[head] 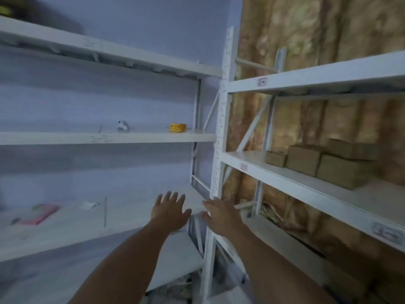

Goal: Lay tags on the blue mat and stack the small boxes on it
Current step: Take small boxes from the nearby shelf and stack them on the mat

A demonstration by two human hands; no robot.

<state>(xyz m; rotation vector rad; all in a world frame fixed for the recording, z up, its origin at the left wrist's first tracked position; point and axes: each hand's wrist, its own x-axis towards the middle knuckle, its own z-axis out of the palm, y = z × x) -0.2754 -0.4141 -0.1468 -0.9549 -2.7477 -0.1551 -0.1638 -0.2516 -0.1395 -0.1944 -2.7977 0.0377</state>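
Left hand [169, 212] and right hand [221, 216] side by side, both released with fingers spread, holding nothing, small brown boxes [306, 161] clustered on a white shelf [295, 183] above and right of the right hand, contents too blurred to tell, yellow roll [178, 127] above the left hand

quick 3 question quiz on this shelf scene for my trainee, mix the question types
1. True or false: the left hand and right hand are both open, holding nothing.
2. The brown boxes sit on: A) the right-hand shelf B) the floor C) a blue mat.
3. Fill in: the small item on the left-hand shelf, near the post, is mostly ___ in colour.
Key: 1 true; 2 A; 3 yellow.
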